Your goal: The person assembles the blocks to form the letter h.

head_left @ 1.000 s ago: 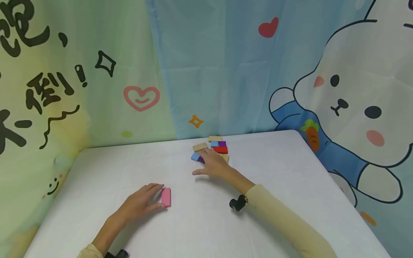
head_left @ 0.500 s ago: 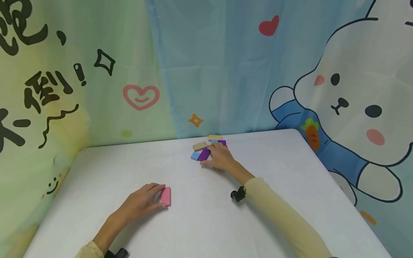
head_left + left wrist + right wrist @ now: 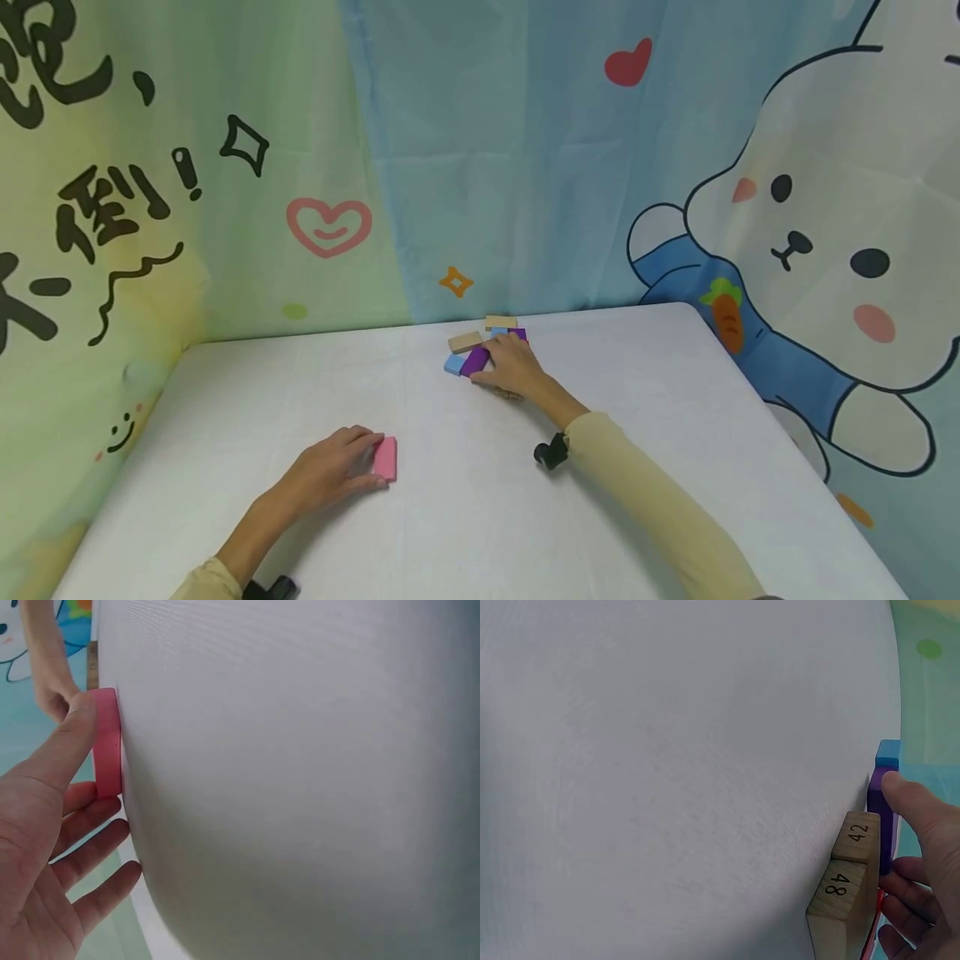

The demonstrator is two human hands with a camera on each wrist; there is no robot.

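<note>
plain white table [image 3: 457, 517]. pink block [image 3: 386, 460] kinda alone nearer the front, then a loose bunch by the back edge: purple block [image 3: 474, 362] right against a blue block [image 3: 453, 364], a red block [image 3: 873, 928], wood blocks [image 3: 465, 342], two stamped 42 and 48.

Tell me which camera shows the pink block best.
The left wrist view: the pink block appears largest there, though the left hand partly covers it. The head view shows it smaller; the right wrist view doesn't.

Right hand [image 3: 939, 855] pinching purple block [image 3: 887, 834], wooden blocks [image 3: 844, 896]
</note>
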